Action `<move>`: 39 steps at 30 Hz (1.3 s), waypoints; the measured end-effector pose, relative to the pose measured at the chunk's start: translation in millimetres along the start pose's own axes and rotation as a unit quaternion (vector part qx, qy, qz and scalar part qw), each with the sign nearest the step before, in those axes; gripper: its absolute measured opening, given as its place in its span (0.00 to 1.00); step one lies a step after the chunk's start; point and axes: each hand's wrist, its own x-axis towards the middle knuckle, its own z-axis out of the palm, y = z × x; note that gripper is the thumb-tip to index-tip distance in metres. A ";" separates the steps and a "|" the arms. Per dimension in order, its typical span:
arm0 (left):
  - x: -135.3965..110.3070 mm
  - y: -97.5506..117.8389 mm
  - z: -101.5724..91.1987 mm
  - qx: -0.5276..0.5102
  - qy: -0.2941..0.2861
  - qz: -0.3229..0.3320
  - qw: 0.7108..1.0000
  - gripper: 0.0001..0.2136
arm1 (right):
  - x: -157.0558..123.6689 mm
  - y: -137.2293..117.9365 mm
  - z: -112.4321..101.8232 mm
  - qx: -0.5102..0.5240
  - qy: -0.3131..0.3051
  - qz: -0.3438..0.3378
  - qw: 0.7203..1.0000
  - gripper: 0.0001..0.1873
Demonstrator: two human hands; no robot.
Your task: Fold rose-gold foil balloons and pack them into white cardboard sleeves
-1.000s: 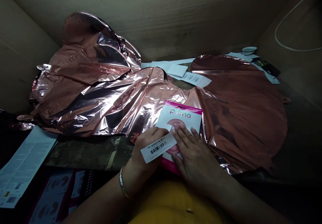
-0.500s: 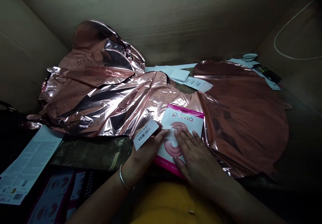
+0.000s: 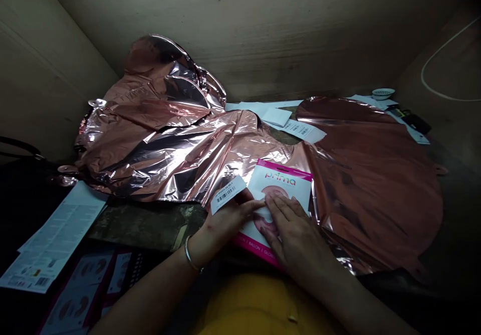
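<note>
A pink-edged white balloon packet [image 3: 300, 194] marked "prima", with a pink digit pictured on it, lies tilted on crinkled rose-gold foil balloons [image 3: 338, 174]. My right hand [image 3: 291, 224] rests flat across the packet's front, covering part of the picture. At the packet's left edge, my left hand [image 3: 229, 219] is closed, a white barcode label [image 3: 227, 194] standing out from it. The left thumb reaches over the packet to the right fingertips. A small white piece shows beside the thumb tip; most of the left fingers are hidden.
Printed sheets [image 3: 56, 239] lie at the left edge, with more packets [image 3: 75, 290] below. Papers and a label strip [image 3: 304, 130] lie behind the balloons. A small white dish [image 3: 383, 94] stands back right. Board walls enclose the worktop; a white cord [image 3: 424, 74] hangs right.
The view has shifted, so the scene sits further right and slightly lower. My left thumb has moved in closer to the right fingertips over the packet. The right hand stays flat.
</note>
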 end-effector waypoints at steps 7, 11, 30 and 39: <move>4.4 9.3 -1.5 -0.180 0.018 -0.136 0.974 0.13 | -1.7 0.0 0.8 -0.013 0.011 -0.010 1.000 0.24; 16.0 0.2 -11.5 -0.238 0.102 -0.212 0.942 0.14 | -0.8 -2.0 -0.8 -0.016 0.013 -0.007 1.000 0.21; 39.1 6.3 -37.7 -0.211 -0.159 -0.317 0.911 0.12 | -5.1 2.1 4.3 -0.031 0.016 -0.020 0.999 0.21; 54.2 20.7 -45.1 -0.217 -0.313 -0.375 0.845 0.16 | -6.0 3.8 2.0 0.043 0.006 -0.027 0.999 0.24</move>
